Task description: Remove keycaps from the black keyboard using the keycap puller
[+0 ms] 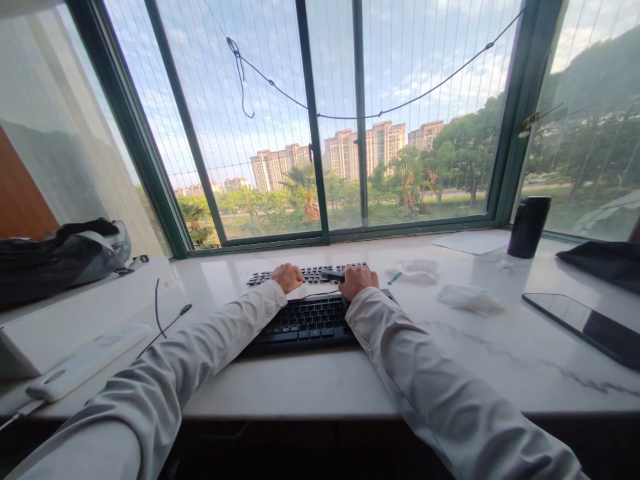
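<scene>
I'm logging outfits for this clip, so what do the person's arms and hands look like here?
Both arms wear long, loose, pale grey-white shirt sleeves, creased, reaching the wrists. The left hand and right hand are bare: no gloves, and no rings or watch visible.

Two keyboards lie at the middle of the counter, the near keyboard just before the far keyboard. The left hand and right hand rest on the far one. A cup stands far right, a tablet nearer right, a remote near left.
</scene>
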Motion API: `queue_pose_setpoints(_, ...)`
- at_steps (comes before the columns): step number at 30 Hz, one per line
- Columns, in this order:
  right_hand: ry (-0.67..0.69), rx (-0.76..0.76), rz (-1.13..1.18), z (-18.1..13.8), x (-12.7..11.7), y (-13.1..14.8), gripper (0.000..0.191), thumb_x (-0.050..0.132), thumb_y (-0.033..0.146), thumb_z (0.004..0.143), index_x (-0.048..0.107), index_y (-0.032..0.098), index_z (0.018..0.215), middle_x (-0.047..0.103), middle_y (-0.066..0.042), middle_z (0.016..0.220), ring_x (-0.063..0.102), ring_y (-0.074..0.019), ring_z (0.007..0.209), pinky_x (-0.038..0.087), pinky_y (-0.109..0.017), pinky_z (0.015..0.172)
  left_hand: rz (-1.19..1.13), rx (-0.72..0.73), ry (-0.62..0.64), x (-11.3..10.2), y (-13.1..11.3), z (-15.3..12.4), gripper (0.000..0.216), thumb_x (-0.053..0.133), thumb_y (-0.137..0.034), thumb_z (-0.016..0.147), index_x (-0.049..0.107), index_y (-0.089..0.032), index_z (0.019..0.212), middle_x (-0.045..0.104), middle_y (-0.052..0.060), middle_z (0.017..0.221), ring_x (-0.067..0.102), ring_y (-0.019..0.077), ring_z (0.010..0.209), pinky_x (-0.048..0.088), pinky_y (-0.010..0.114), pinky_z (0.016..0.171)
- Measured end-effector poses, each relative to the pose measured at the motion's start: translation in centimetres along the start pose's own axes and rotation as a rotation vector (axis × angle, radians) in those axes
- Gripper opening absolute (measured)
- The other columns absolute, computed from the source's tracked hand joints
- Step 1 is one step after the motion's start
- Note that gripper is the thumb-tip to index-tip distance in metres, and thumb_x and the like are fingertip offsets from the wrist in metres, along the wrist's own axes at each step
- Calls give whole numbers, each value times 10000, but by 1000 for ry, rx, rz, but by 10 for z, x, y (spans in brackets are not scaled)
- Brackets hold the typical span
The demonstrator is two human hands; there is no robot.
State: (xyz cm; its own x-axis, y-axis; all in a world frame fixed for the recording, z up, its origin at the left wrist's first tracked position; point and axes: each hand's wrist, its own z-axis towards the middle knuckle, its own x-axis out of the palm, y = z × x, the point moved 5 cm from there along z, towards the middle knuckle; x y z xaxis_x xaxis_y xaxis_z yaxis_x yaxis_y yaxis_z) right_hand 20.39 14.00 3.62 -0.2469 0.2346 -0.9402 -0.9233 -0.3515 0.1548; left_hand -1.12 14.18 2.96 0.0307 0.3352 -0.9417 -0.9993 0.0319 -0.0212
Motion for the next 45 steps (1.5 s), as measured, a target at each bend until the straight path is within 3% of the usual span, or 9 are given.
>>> queue_pose_setpoints(11, 9, -47, 15, 1, 4, 3, 265, 556, 309, 763, 696, 167, 938, 683, -140, 950, 632, -247, 865, 440, -333, 743, 69, -40, -28, 17, 4, 6, 201, 631, -327, 733, 770, -258, 861, 740, 55, 897, 664, 260, 873, 495, 319, 778)
queue_pose_setpoints(22, 7, -63, 4, 1, 7, 4, 280, 522, 319, 772, 692, 183, 949, 682, -139, 951, 636, -256, 861, 440, -355, 733, 107, -60, -8, 11, -3, 4, 217, 637, -352, 736, 762, -256, 886, 735, 64, 911, 661, 255, 897, 491, 317, 813)
queue_pose_setpoints(27, -11, -57, -3, 2, 8, 4, 276, 524, 341, 771, 694, 188, 926, 688, -127, 921, 642, -255, 839, 451, -348, 717, 118, -88, 7, -3, -2, -3, 267, 680, -377, 696, 748, -265, 929, 728, 51, 969, 656, 247, 919, 488, 324, 837)
queue_pose_setpoints(31, -26, -47, 9, 2, 6, 4, 265, 522, 341, 783, 695, 197, 923, 688, -119, 918, 641, -250, 843, 450, -342, 726, 98, -84, -25, -25, -8, -25, 285, 636, -441, 739, 747, -274, 940, 733, 43, 953, 656, 245, 925, 488, 324, 827)
queue_pose_setpoints(36, -34, -40, 31, -1, 4, 7, 288, 491, 349, 811, 693, 203, 956, 685, -121, 938, 636, -250, 863, 445, -355, 750, 30, -50, -101, -52, -34, -73, 329, 533, -512, 818, 759, -282, 880, 741, 39, 887, 665, 251, 887, 482, 355, 818)
queue_pose_setpoints(45, -67, -95, 36, -10, 3, 18, 308, 463, 382, 839, 694, 212, 951, 690, -115, 914, 635, -253, 857, 434, -361, 756, 44, -137, -230, -60, -56, -160, 343, 429, -451, 905, 716, -284, 993, 724, 45, 962, 658, 236, 843, 474, 334, 704)
